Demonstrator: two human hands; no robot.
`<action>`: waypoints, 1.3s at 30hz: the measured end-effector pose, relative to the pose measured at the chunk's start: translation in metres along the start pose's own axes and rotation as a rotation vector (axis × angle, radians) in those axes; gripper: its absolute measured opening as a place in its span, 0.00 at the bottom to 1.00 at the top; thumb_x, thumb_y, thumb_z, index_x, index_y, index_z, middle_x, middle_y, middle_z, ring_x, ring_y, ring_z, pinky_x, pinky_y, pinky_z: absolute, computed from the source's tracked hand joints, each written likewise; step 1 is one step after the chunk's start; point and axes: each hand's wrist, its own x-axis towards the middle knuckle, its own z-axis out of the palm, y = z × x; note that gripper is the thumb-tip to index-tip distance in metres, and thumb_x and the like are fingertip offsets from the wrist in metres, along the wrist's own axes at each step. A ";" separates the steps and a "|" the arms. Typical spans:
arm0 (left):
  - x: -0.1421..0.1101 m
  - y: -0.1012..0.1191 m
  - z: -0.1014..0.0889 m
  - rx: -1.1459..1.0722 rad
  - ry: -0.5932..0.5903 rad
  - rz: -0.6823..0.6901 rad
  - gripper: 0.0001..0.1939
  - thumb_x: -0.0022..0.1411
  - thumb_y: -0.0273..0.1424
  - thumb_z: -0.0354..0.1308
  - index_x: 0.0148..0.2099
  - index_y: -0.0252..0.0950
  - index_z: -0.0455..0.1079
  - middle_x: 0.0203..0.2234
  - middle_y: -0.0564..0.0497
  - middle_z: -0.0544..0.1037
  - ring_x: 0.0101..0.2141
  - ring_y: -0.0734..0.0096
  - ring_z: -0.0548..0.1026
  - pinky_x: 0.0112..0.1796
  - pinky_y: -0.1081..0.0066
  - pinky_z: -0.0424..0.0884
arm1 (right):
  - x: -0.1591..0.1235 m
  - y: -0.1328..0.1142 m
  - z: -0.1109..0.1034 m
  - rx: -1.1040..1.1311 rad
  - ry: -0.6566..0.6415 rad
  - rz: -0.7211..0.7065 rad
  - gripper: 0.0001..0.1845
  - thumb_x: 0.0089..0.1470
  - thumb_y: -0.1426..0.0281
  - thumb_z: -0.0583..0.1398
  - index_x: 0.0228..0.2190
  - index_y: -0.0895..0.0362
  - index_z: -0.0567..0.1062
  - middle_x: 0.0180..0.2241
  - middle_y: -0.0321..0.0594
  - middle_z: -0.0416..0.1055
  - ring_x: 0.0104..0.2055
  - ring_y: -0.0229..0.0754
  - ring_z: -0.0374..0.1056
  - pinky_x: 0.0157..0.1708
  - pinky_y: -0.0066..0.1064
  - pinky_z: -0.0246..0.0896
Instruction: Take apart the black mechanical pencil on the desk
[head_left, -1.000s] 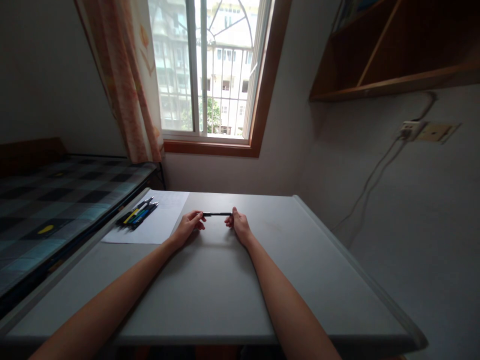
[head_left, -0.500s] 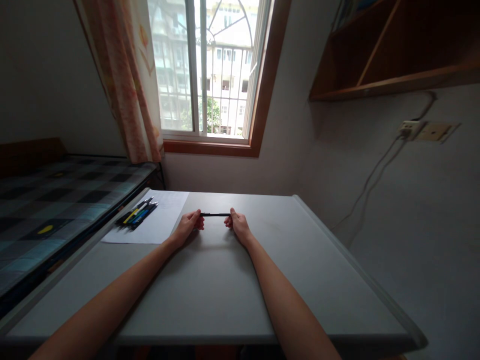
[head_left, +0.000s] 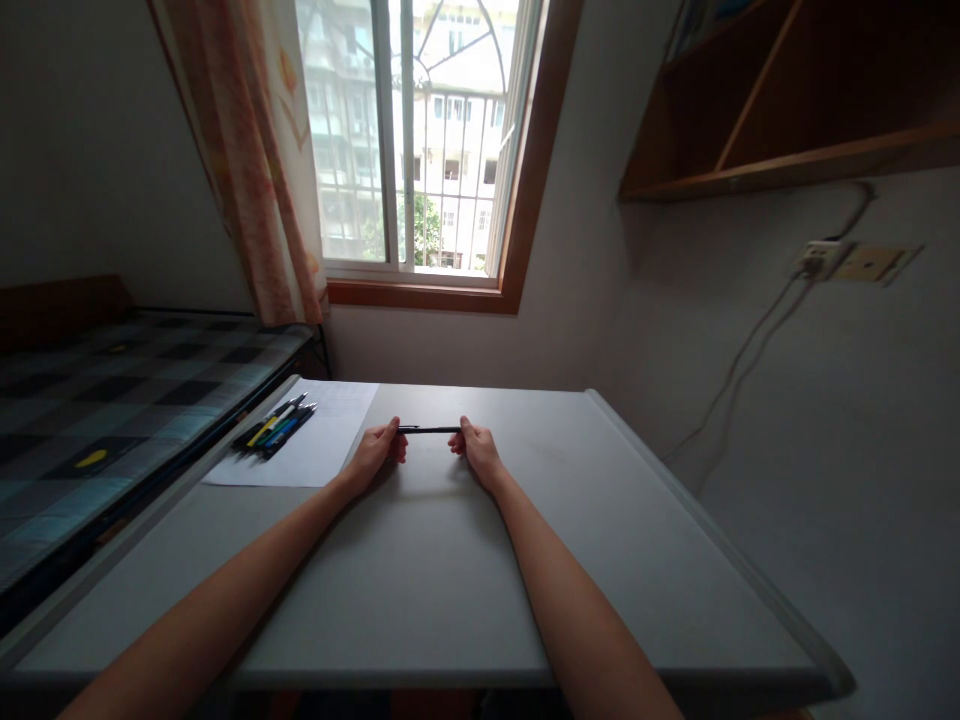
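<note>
Gripping a pen [head_left: 430,430], left hand [head_left: 376,446] and right hand [head_left: 477,446] have room across the table [head_left: 645,560] to its right edge.

Smooth, faintly glossy pale tabletop [head_left: 450,580]; matt white paper [head_left: 330,440]; reddish-brown wood window frame [head_left: 525,200]; cloth curtain [head_left: 255,170].

We hold a black pen [head_left: 430,430] level between our two hands, the left hand [head_left: 375,450] gripping one end and the right hand [head_left: 476,447] the other, thumbs on top. Our forearms reach in over the near edge of the tabletop [head_left: 600,560], and the pen is nearer its far edge than its near one. By the far left corner lies a white sheet of paper [head_left: 330,430], with a bunch of pens [head_left: 276,428] on it, mostly dark, one yellow and some blue among them. Past the left edge we see a checked mattress [head_left: 150,380]; beyond the far edge, a window [head_left: 420,150].
</note>
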 end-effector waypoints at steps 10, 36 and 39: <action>0.001 -0.003 -0.002 0.011 -0.034 0.007 0.18 0.52 0.43 0.53 0.25 0.31 0.66 0.17 0.50 0.69 0.18 0.74 0.68 0.24 0.72 0.65 | 0.000 0.000 0.000 0.002 0.000 0.010 0.30 0.43 0.45 0.51 0.13 0.60 0.68 0.14 0.40 0.66 0.16 0.34 0.60 0.18 0.26 0.54; 0.007 -0.012 -0.007 -0.017 -0.025 0.021 0.20 0.52 0.45 0.54 0.27 0.29 0.68 0.18 0.50 0.70 0.19 0.74 0.69 0.23 0.71 0.66 | 0.001 0.001 0.000 0.003 -0.017 -0.005 0.28 0.45 0.48 0.52 0.13 0.60 0.68 0.15 0.40 0.67 0.16 0.33 0.60 0.18 0.26 0.54; 0.008 -0.013 -0.007 -0.017 -0.022 0.024 0.20 0.52 0.45 0.54 0.28 0.29 0.68 0.18 0.50 0.70 0.19 0.74 0.69 0.24 0.71 0.66 | 0.001 0.001 0.000 0.000 -0.022 -0.004 0.28 0.45 0.49 0.52 0.13 0.60 0.68 0.15 0.40 0.66 0.16 0.33 0.60 0.18 0.26 0.53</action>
